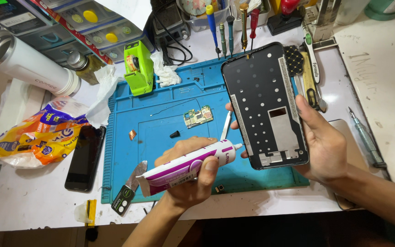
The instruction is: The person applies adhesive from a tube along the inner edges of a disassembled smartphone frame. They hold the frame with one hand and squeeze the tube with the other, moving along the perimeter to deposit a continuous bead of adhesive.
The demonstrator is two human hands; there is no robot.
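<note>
My left hand (186, 185) grips a white and magenta glue tube (184, 167), squeezed flat at its back end. Its nozzle points right and nearly touches the lower left edge of a black phone frame (261, 87). My right hand (328, 146) holds that frame from its right side and underneath, tilted up over a blue work mat (161, 100), with its inner face towards me. The frame shows grey adhesive strips and a silver plate near its bottom. A small black cap (174, 134) lies on the mat beside a green circuit board (198, 117).
Metal tweezers (225, 126) lie on the mat by the frame. A black phone (85, 158) and an orange snack bag (40, 137) are at left, with a scraper (129, 190) below the mat. A green tape dispenser (138, 66), white flask (24, 57) and several screwdrivers (227, 29) stand behind.
</note>
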